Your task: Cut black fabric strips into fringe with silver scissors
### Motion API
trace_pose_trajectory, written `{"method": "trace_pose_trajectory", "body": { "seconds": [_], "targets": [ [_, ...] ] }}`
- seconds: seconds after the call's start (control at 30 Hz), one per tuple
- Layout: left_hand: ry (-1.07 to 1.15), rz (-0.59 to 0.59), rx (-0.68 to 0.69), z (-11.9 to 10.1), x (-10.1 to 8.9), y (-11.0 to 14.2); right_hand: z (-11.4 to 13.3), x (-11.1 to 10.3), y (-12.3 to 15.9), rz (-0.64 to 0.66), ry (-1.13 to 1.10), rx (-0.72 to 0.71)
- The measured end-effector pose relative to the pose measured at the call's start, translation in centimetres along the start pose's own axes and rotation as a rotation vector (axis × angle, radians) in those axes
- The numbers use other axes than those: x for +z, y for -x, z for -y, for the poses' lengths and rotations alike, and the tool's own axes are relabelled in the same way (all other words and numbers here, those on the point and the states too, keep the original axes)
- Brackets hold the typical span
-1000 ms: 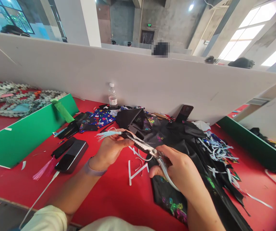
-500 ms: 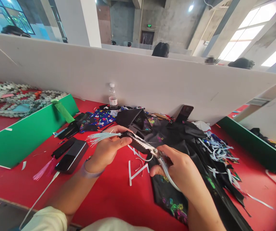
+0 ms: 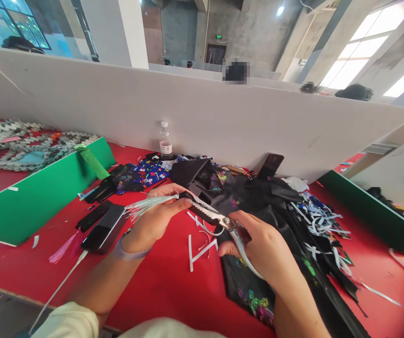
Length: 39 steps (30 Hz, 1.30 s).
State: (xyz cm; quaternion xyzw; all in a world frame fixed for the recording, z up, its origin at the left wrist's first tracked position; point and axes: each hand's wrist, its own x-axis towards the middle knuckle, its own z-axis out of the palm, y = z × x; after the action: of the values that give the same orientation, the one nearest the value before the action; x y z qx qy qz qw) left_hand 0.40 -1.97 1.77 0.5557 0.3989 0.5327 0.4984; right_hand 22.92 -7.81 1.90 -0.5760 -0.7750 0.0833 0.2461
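My right hand (image 3: 265, 239) is wrapped round the handles of silver scissors (image 3: 240, 246), whose blades point left toward my other hand. One blade has a toothed edge. Between thumb and fingers, my left hand (image 3: 156, 223) pinches a small black piece (image 3: 185, 196) with a pale tassel (image 3: 147, 206) at its left end. The blades lie along this black piece, close to my left thumb; whether they are cutting it I cannot tell. Black fabric with shiny coloured flower prints (image 3: 254, 300) lies under and beyond my right hand.
White paper strips (image 3: 202, 256) lie on the red table (image 3: 159, 291). Left are a dark glossy device on a white cable (image 3: 66, 278), a pink tassel (image 3: 61, 249) and a green divider (image 3: 47, 199). A bottle (image 3: 165, 141) and phone (image 3: 270, 165) stand behind. Trimmings (image 3: 318, 218) lie right.
The tassel's strands have dropped and spread slightly downward. My left hand has shifted a little, and the scissors have moved barely at all. Both hands keep their grip.
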Motion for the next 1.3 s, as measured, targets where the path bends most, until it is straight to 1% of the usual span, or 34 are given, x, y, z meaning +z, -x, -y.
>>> {"method": "trace_pose_trajectory", "body": {
  "seconds": [0.1,0.2,0.27,0.33,0.43,0.6,0.83,1.0,1.2,1.3],
  "targets": [
    [0.013,-0.004,-0.009,-0.2,0.1,0.0,0.0,-0.1,0.0,-0.003,0.014,-0.010],
    [-0.016,-0.062,-0.021,0.5,0.0,0.0,0.0,-0.2,0.1,-0.018,0.021,-0.012],
    [0.006,-0.107,-0.024,1.0,-0.2,0.0,-0.1,-0.3,0.1,-0.026,0.026,-0.011],
    [0.053,-0.126,-0.035,1.3,-0.3,0.0,-0.2,-0.3,0.2,-0.022,0.026,-0.006],
    [0.095,-0.129,-0.051,1.4,-0.3,0.0,-0.3,-0.3,0.3,-0.008,0.030,0.009],
    [0.042,-0.144,-0.040,1.2,-0.2,0.1,-0.3,-0.4,0.2,0.030,0.021,0.026],
    [0.082,-0.088,-0.007,2.1,-0.1,0.1,0.0,-0.7,0.0,0.076,-0.035,0.041],
    [0.106,-0.062,-0.005,2.2,0.2,0.2,-0.1,-0.4,0.1,0.075,-0.054,0.038],
    [0.081,-0.099,-0.008,2.3,0.3,0.1,-0.2,-0.2,0.1,0.079,-0.070,0.039],
    [0.091,-0.118,-0.011,2.4,0.2,0.2,-0.1,-0.1,0.1,0.061,-0.072,0.031]
  ]
}}
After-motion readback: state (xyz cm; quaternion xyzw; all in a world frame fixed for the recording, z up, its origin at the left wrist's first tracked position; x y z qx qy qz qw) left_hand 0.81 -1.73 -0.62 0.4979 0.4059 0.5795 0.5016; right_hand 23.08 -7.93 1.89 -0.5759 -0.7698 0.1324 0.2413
